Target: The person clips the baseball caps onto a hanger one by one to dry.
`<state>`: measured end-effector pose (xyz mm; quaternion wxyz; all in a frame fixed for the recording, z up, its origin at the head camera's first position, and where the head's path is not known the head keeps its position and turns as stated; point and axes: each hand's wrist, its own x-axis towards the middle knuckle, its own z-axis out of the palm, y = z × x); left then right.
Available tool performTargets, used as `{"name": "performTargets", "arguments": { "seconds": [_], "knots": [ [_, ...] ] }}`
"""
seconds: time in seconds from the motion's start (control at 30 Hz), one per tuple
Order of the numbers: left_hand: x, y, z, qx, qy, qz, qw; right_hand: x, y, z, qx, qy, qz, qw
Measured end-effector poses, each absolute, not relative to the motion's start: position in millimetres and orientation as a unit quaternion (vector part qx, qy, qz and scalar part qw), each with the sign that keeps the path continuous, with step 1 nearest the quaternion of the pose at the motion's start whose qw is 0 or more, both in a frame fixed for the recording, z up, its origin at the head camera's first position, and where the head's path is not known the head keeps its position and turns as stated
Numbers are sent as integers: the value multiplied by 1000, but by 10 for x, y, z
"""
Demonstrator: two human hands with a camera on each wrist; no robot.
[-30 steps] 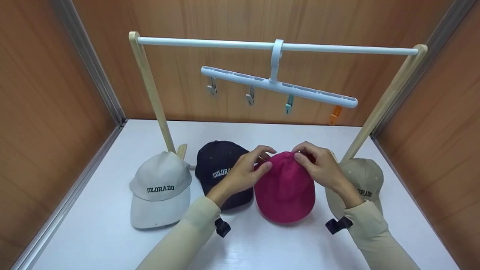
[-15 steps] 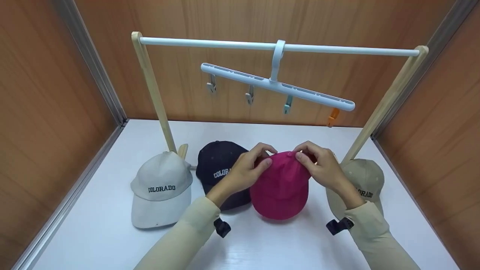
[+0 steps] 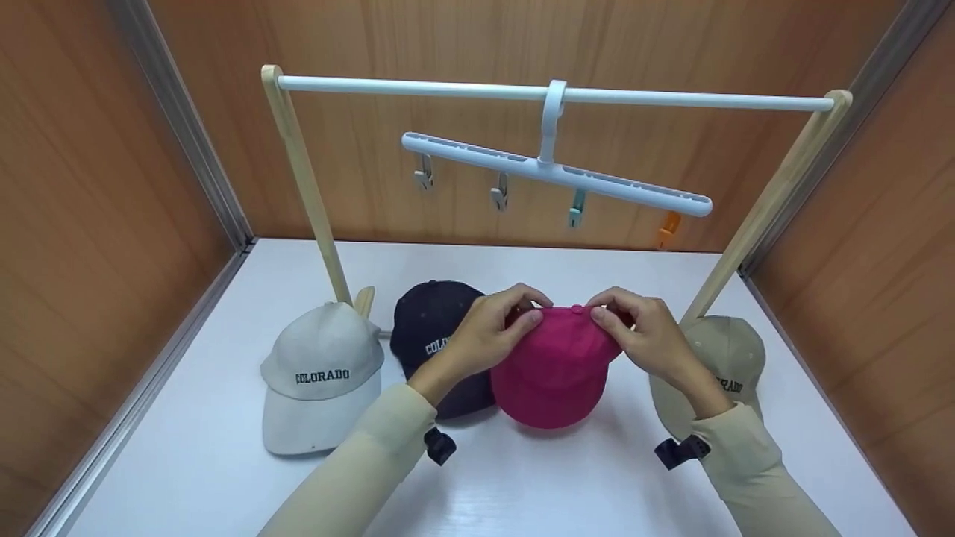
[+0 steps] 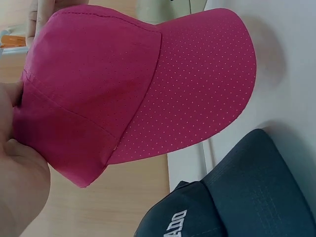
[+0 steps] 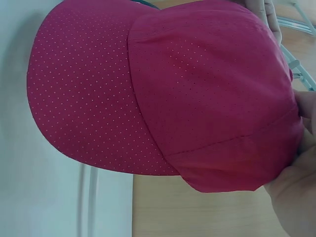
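Both hands hold a magenta cap point(image 3: 556, 365) by the upper part of its crown, its brim toward the person. My left hand point(image 3: 492, 328) pinches the crown's left side between thumb and fingers, and my right hand point(image 3: 649, 332) pinches its right side. In the left wrist view the cap's brim point(image 4: 197, 84) shows small perforations. A dark navy cap point(image 3: 433, 321) with white lettering lies just left of it, partly hidden by the left hand and forearm. To the right sits a khaki cap point(image 3: 724, 347), partly covered by the right wrist.
A light grey cap point(image 3: 321, 350) marked COLORADO rests at the left of the white table point(image 3: 507, 492). Over the caps, a tilted pale blue hanger point(image 3: 556, 171) with several clips hangs from a white rod point(image 3: 418, 89) on wooden legs. Wood-grain walls surround the table.
The magenta cap has shifted slightly left, and its brim has tilted up a little, with both hands still gripping it. The hanger sways slightly.
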<state>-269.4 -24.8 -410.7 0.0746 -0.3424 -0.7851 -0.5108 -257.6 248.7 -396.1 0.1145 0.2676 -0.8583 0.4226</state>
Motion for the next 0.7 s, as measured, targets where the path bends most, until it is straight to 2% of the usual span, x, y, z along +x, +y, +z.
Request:
{"name": "performTargets", "arguments": {
  "seconds": [0.2,0.43,0.7],
  "knots": [
    [-2706,-239,-4064,-346,-788,-502,83,-2539,2533,-3900,266,-862,417,108],
    [-2694,-175,-4009,-338,-788,-505,99,-2543,2599,-3822,285,-867,386,134],
    [-2698,-98,-3916,-346,-787,-497,117,-2520,2661,-3748,278,-872,380,134]
  ]
}}
